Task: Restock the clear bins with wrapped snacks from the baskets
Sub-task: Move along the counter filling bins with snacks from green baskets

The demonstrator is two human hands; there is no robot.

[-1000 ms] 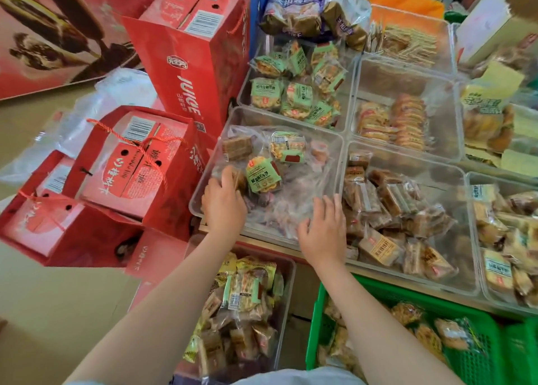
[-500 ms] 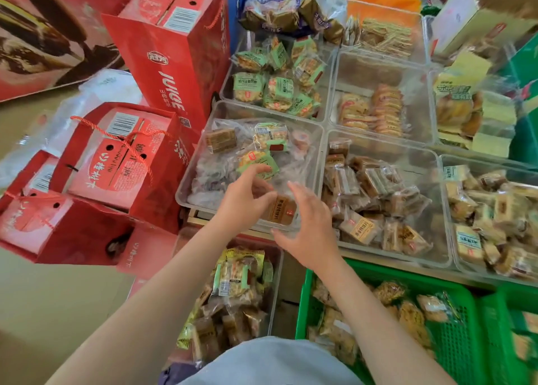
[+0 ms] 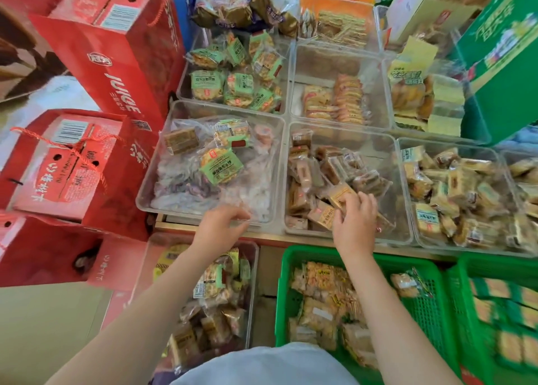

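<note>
The right hand [image 3: 353, 221] is over the near part of the middle clear bin [image 3: 387, 148], and its fingers pinch a brown wrapped snack [image 3: 340, 197] that lies on top of the other brown packets in this bin. The left hand [image 3: 222, 227] is at the near edge of the left clear bin [image 3: 174, 116]; its fingers are loosely curled and a little spread, they touch the rim and the crumpled clear wrapping there, and I cannot tell if they hold something. In the left clear bin a green round snack [image 3: 221, 166] lies in the middle, on top of pale packets. The right clear bin [image 3: 407, 151] is full of yellow-brown packets. Near the person, lower than the bench [image 3: 270, 240], stands a green basket [image 3: 431, 306] with orange packets, under the right arm. A low clear bin [image 3: 253, 268] with mixed packets stands under the left arm. On the left are red juice boxes [image 3: 116, 58]
</note>
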